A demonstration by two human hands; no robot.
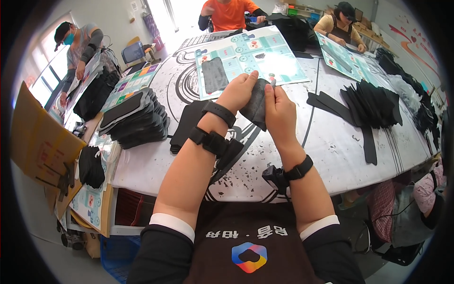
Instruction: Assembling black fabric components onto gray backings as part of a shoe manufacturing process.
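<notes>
Over the table, my left hand (239, 90) and my right hand (282, 111) are both closed on a dark grey fabric piece (254, 111). The piece hangs between them, its lower end pointing down. A small pale grey tip (273, 81) shows by my right thumb; I cannot make out what it is. Just beyond my hands lies a printed teal-and-white board (269, 45), with a flat grey fabric piece (215, 76) on its left part. Flat black pieces (187, 124) lie left of my left forearm, which partly covers them.
A tall stack of dark fabric pieces (135, 118) stands at the left. Fanned black pieces (371, 104) and a loose black strip (369, 146) lie at the right. Across the table sit a person in orange (229, 14) and another in a cap (343, 26); a third (82, 47) stands far left. A cardboard box (45, 137) is nearer.
</notes>
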